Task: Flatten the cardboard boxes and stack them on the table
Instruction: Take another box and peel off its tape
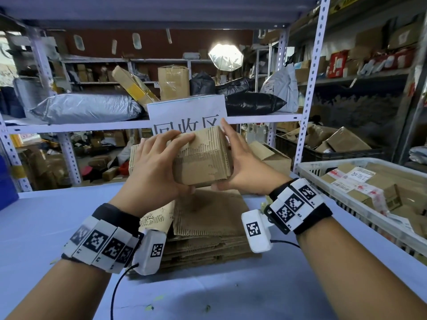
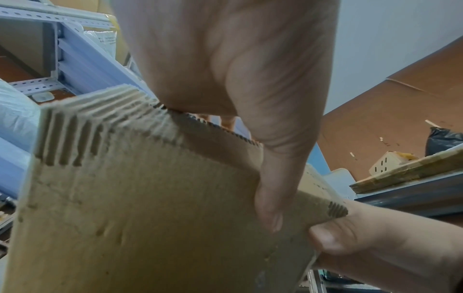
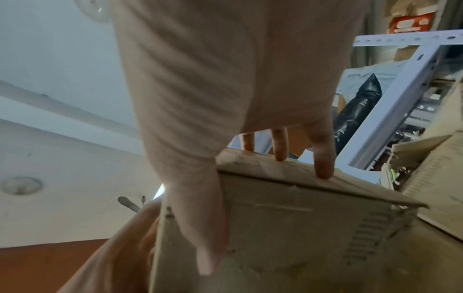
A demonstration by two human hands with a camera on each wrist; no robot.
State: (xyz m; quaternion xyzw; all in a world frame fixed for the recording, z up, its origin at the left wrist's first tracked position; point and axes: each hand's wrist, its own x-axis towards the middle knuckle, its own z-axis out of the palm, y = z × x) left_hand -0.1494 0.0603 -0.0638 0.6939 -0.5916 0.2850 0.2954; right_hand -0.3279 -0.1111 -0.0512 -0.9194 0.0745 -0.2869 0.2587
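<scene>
A small worn cardboard box (image 1: 203, 158), its outer paper torn to the ribbing, is held up between both hands above a stack of flattened cardboard (image 1: 208, 229) on the blue table (image 1: 53, 218). My left hand (image 1: 157, 162) grips its left side, fingers over the top and thumb below. My right hand (image 1: 241, 162) grips the right side, fingers up along the far face. In the left wrist view the left hand (image 2: 250, 89) lays its thumb on the box (image 2: 125, 218). In the right wrist view the right hand (image 3: 238, 89) holds the box (image 3: 300, 228) by its edge.
A white plastic basket (image 1: 307, 168) with taped boxes (image 1: 360, 188) stands at the table's right. A metal shelf rack (image 1: 309, 88) full of parcels rises just behind the table, with a paper sign (image 1: 187, 109) on it. A wrist cable (image 1: 115, 294) trails over the front.
</scene>
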